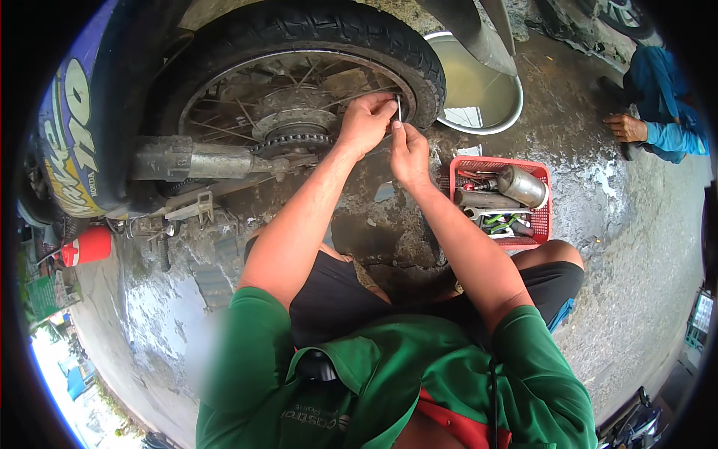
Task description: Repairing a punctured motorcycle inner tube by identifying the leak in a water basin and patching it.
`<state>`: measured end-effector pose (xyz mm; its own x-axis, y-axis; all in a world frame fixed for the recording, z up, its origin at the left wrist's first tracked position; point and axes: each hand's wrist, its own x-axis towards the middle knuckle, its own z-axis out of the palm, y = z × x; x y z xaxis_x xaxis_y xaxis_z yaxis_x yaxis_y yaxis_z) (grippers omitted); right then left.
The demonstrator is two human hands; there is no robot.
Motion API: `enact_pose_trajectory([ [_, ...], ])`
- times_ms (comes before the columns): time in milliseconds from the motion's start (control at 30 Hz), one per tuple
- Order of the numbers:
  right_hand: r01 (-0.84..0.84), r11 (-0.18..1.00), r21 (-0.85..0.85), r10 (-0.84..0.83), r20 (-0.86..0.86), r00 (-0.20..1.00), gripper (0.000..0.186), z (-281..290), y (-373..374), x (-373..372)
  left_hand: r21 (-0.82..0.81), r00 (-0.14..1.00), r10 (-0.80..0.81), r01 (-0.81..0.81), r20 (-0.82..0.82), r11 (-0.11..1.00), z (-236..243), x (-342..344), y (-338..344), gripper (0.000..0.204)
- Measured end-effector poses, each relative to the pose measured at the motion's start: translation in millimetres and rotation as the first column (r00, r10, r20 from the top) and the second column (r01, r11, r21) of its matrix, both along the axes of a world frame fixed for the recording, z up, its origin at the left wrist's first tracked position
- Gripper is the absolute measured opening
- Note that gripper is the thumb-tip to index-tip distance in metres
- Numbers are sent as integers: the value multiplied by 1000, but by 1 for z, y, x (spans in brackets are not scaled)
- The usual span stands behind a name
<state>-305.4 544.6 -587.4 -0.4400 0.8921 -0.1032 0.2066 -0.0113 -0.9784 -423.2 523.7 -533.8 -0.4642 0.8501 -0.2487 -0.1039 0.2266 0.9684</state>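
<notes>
The rear wheel of a motorbike (329,30) has a black treaded tyre, a spoked rim and a chain sprocket (292,141). My left hand (365,123) is closed at the inner edge of the rim, pinching a thin silver metal piece (399,108) near its top. My right hand (410,153) is just below it, thumb and fingers closed on the lower end of the same piece. What exactly the piece is, and whether it is attached to the rim, I cannot tell. A silver exhaust or swingarm tube (194,159) runs left of my hands.
A red plastic basket (544,224) of tools and a metal can sits right of my arms. A metal basin of murky water (513,105) stands behind it. Another person in blue (658,120) is at right. A red bucket (88,247) is at left, near the purple bike body (75,150).
</notes>
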Motion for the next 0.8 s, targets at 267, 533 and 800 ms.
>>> enact_pose_trajectory([
  [267, -75, 988, 134, 15, 399, 917, 43, -15, 16, 8, 69, 956, 79, -62, -284, 996, -26, 3, 12, 28],
  [533, -221, 894, -390, 346, 286, 894, 46, 80, 19, 31, -79, 939, -44, 18, -340, 997, -20, -6, 2, 30],
  [800, -224, 973, -54, 226, 411, 883, 48, -5, 17, 9, -67, 931, -59, 38, -360, 997, -22, 2, 13, 27],
])
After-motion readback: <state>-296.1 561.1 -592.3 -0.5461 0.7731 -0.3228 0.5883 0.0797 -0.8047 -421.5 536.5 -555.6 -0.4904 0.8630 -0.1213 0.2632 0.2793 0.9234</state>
